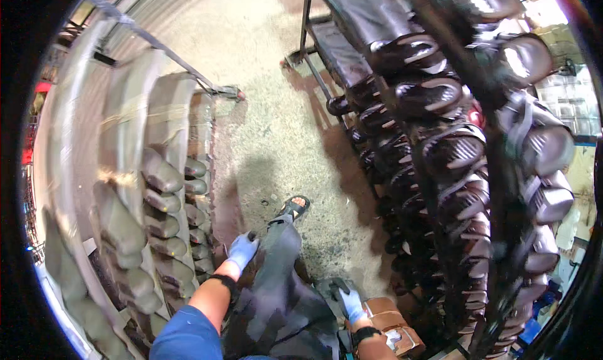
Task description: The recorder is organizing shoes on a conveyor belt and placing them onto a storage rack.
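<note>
- While the person stands on the concrete floor (270,127), a tall dark rack (477,190) fills the right side, hung with rows of glossy black shoe moulds (427,96).
- Opposite, on the left, a grey rack (157,140) carries rows of dull olive-grey shoe lasts (160,174).
- Between them hangs a dark apron (276,291) down the person's front, above a sandalled foot (294,207).
- Brown taped cardboard packages (392,319), boxy and small, sit low at the right, just beside the right wrist.
- Left hand (242,250), in a blue glove, rests open against the apron's edge, near the lasts.
- Right hand (348,300), also blue-gloved, is curled around a dark piece (330,288); what it is cannot be told.
</note>
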Action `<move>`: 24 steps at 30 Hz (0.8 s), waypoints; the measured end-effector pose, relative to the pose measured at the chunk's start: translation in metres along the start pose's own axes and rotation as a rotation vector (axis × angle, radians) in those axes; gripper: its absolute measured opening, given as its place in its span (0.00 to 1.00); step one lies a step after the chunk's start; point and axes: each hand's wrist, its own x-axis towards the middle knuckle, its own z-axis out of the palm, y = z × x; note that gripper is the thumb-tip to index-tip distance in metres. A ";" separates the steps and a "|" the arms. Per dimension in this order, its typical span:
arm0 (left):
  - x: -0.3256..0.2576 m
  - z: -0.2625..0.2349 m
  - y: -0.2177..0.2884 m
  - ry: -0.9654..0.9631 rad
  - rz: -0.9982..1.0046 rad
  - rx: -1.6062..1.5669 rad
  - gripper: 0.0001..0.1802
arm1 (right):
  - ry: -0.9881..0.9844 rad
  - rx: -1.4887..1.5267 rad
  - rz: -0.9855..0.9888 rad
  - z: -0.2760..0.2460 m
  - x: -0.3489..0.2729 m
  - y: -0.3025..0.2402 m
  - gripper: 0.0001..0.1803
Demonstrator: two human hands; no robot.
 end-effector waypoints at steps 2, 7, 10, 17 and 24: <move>-0.062 -0.007 -0.043 -0.014 -0.168 0.141 0.20 | -0.029 -0.028 0.089 -0.009 -0.053 0.009 0.19; -0.231 0.027 -0.171 0.273 -0.131 -0.119 0.18 | 0.143 -0.216 -0.303 -0.032 -0.157 0.063 0.20; -0.314 0.096 -0.201 0.382 -0.038 -0.281 0.17 | 0.116 0.014 -0.366 -0.077 -0.197 0.140 0.16; -0.598 0.195 -0.313 0.729 -0.310 -0.845 0.17 | -0.087 0.264 -0.054 -0.117 -0.340 0.168 0.17; -0.776 0.246 -0.458 1.658 -0.551 -1.604 0.14 | -0.242 0.168 -0.096 -0.110 -0.384 0.188 0.20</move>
